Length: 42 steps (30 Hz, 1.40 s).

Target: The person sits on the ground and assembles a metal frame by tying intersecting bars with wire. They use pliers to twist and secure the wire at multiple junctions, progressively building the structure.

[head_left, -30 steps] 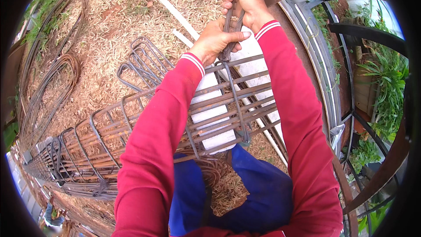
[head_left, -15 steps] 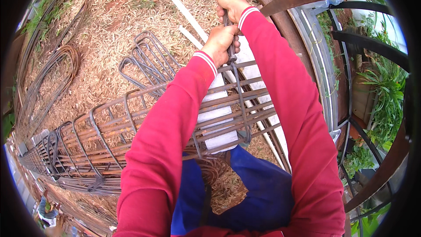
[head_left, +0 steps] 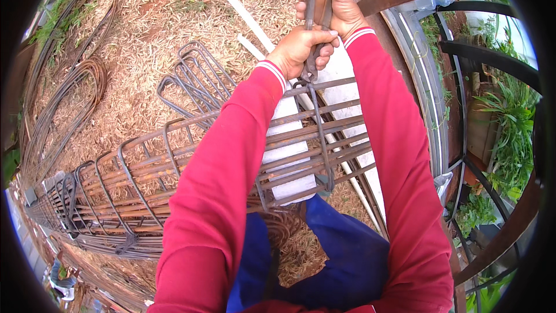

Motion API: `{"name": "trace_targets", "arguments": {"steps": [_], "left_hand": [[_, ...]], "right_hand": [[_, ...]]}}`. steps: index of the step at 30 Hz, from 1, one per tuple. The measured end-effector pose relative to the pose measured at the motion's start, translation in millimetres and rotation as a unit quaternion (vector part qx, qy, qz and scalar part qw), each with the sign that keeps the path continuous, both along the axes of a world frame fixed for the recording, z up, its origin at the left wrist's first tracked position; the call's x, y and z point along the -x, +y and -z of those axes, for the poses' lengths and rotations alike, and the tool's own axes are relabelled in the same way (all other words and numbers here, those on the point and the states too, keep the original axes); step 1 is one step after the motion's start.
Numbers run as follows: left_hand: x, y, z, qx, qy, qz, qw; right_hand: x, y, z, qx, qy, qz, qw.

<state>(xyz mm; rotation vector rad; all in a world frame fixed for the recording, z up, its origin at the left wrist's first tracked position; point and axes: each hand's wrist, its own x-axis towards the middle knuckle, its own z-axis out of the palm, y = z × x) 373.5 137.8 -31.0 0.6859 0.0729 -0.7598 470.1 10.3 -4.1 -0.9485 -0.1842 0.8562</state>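
Observation:
Long-handled steel pincers (head_left: 311, 14) point away from me over the far corner of a rusty rebar cage (head_left: 341, 122). My left hand (head_left: 298, 49) grips them low, close to the jaws, its thumb laid across the handles. Higher up, my right hand (head_left: 343, 10) cradles the handles, fingers curled behind and thumb lifted off. The two handles stand a little apart. The jaws are at the top bar, where a bent stirrup (head_left: 319, 133) crosses it; any wire between them is too small to tell.
Several bent stirrups (head_left: 197, 75) lie on straw-covered ground beyond the cage. Coils of rod (head_left: 63, 93) sit at far left. White pipes (head_left: 237, 8) run past my hands. A dark metal frame (head_left: 492, 58) and plants (head_left: 509, 133) stand at right. The cage bears on a white support (head_left: 292, 188).
The pincers' handles have spread apart. My right hand has shifted right and loosened, its thumb now raised. The left hand stays low by the jaws. The cage end has shifted slightly right.

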Motion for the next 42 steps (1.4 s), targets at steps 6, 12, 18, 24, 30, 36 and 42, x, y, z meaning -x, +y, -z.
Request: {"name": "trace_targets", "arguments": {"steps": [6,12,18,24,30,36,42], "left_hand": [[0,16,-4,-0.022,-0.073,0.012,0.997],[13,34,-9,-0.116,-0.150,-0.043,0.981],[18,46,-17,-0.047,-0.160,-0.004,0.986],[5,34,-7,-0.081,-0.154,0.039,0.984],[-1,29,-9,0.006,-0.125,0.058,0.990],[11,18,-27,-0.157,-0.189,-0.059,0.968],[11,41,-59,-0.238,-0.240,-0.119,0.934]], "right_hand": [[14,32,-34,0.185,0.027,0.162,0.969],[18,72,-37,0.589,-0.197,0.179,0.763],[23,87,-39,0.603,-0.265,0.134,0.741],[13,28,-44,0.249,-0.143,0.039,0.957],[2,14,-34,0.029,0.005,0.033,0.999],[25,71,-44,0.517,-0.358,0.275,0.727],[31,88,-86,0.414,-0.295,0.321,0.799]]}}
